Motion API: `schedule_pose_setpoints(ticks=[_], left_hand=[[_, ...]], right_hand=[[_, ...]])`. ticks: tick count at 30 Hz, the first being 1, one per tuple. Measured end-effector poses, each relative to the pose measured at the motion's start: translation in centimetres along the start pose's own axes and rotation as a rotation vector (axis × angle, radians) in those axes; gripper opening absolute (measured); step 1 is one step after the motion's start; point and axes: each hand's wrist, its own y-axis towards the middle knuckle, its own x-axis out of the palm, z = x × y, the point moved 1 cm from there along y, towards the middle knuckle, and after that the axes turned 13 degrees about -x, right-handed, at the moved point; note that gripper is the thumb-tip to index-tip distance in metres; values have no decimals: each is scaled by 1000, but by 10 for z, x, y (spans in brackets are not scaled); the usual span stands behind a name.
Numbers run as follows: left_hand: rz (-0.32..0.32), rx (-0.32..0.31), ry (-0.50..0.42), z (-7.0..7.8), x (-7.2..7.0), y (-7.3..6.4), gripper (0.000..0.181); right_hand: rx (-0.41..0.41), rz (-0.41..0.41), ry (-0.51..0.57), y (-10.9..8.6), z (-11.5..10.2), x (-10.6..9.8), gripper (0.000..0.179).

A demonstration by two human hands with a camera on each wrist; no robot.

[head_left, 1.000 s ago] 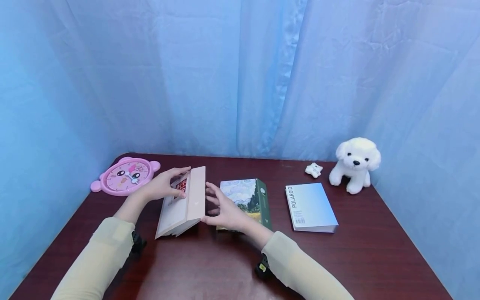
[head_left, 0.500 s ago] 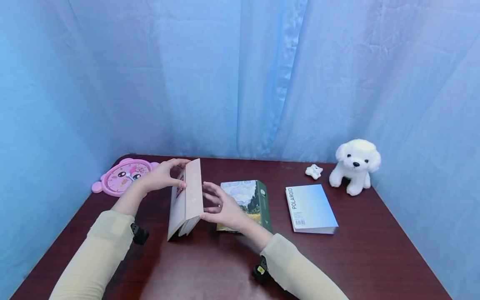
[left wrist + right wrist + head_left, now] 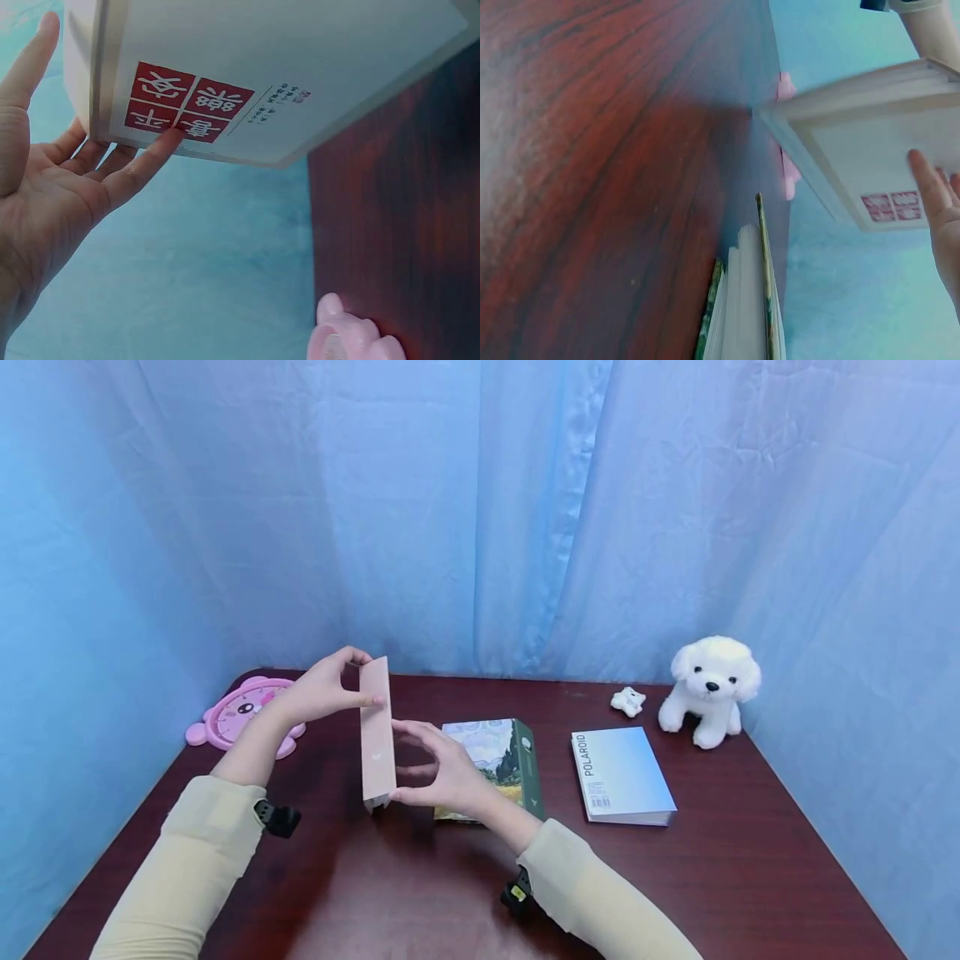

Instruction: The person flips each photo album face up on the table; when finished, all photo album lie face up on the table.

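Book is gripped betw. L hand, far end, & R hand, right side; long axis aimed approx. at far edge of table.

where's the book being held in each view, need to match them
Head: book left of centre, seen spine-on.
Left wrist: book across the top, red squares showing.
Right wrist: book at upper right, red squares showing.
Shared landmark: pink clock, at left, at bottom, and behind the book, respectively.
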Motion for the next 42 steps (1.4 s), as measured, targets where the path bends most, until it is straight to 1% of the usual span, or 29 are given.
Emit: schedule_pose_setpoints(ticks=[3,6,8,11,14,19,23,26,29,33,36,39,42], left_hand=[[25,-16,-14,5,-5,-2,61],[57,-22,-29,9,-7,-3,58],[89,-23,-20,12,-8,-6,57],[141,-8,4,19,-6,-9,55],[196,13,30,26,-5,-13,47],[274,47,29,34,-5,-17,37],[325,108,16,36,-3,-18,32],[382,149,-5,35,-3,-20,26],[439,160,-36,33,-3,-22,21],[492,157,-64,33,-2,-23,18],[536,161,-82,32,-1,-22,17],[586,165,-112,31,-2,-22,15],[603,154,-161,29,-4,-23,13]], right_hand=[[-36,-3,-41,3,-3,2,79],[-35,-5,-92,3,-2,3,81],[-39,-6,-140,2,2,4,82],[-65,-6,-237,-2,13,6,82],[-103,-5,-312,-5,25,7,81],[-147,7,-393,-5,35,9,81],[-164,13,-502,-4,38,10,84],[-167,11,-564,-3,39,11,87],[-154,1,-607,-3,40,12,87],[-153,-17,-676,-4,43,13,86],[-182,-23,-703,-3,46,14,86],[-206,-28,-695,-1,50,12,86],[-187,-17,-657,-2,52,9,84]])
